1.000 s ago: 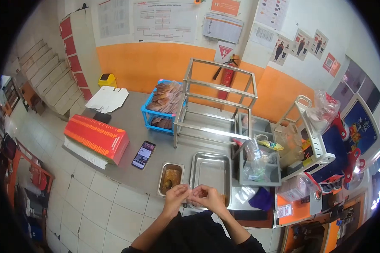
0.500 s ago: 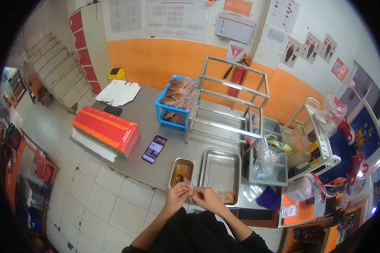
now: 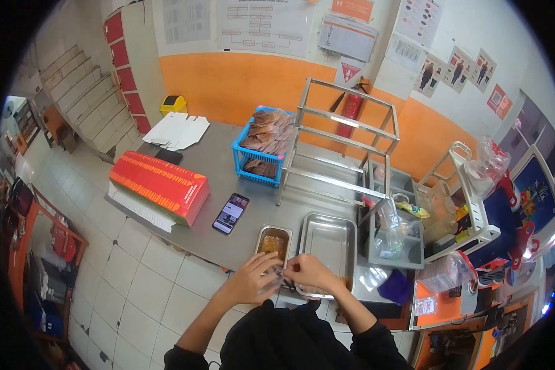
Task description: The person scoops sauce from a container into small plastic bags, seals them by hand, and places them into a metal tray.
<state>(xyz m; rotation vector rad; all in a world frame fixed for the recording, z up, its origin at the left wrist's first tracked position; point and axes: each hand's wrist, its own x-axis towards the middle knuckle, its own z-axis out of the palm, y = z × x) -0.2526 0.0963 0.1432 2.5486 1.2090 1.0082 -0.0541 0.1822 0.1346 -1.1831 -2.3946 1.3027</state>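
Close to my body, over the table's front edge, my left hand (image 3: 253,279) and my right hand (image 3: 309,273) meet at a small clear plastic bag (image 3: 274,279). The right fingertips are closed in a pinch on its edge. My left fingers curve around the bag, some stretched out and slightly blurred; its contents are hard to make out. Just beyond the left hand is a small steel pan (image 3: 288,233) with orange-brown sauce (image 3: 272,245). Behind the right hand lies a large, shallow steel tray (image 3: 330,237), whose near end is partly hidden by that hand.
A phone (image 3: 231,214) lies left of the pan, near a red box (image 3: 160,185). Farther back stand a blue basket (image 3: 257,161) of brown packets and a steel rack (image 3: 345,135). Rightward are a grey divided bin (image 3: 396,250) and a purple cloth (image 3: 394,288).
My left hand has turned and its fingers have spread over the bag. The right hand has shifted slightly right and up, still pinching. The view has moved slightly.
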